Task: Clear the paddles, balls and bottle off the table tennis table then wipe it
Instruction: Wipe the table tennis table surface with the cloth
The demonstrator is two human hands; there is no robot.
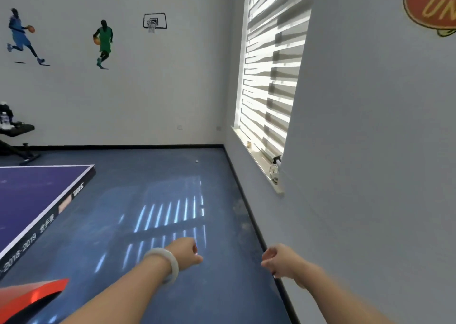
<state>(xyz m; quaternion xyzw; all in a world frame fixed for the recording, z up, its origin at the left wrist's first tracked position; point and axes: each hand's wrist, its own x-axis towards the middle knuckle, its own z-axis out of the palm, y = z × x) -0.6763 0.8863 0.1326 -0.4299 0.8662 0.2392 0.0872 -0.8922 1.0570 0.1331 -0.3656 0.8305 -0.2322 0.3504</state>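
Note:
The purple table tennis table (37, 195) shows its bare near corner at the left. A clear spray bottle (274, 169) with a black trigger stands on the window sill (256, 160) at the right. One white ball (196, 161) lies on the blue floor near the far wall. My left hand (188, 249), a pale bangle on its wrist, hangs over the floor with fingers curled and nothing seen in it. My right hand (276, 259) is likewise curled into a loose fist, apart from the wall. No paddle or cloth is in view.
A red and black object (32, 296) juts in at the bottom left. A black bench (17, 131) with a bottle (4, 118) and other items stands against the far wall at left. The right wall (370, 151) and its skirting run close beside my right arm.

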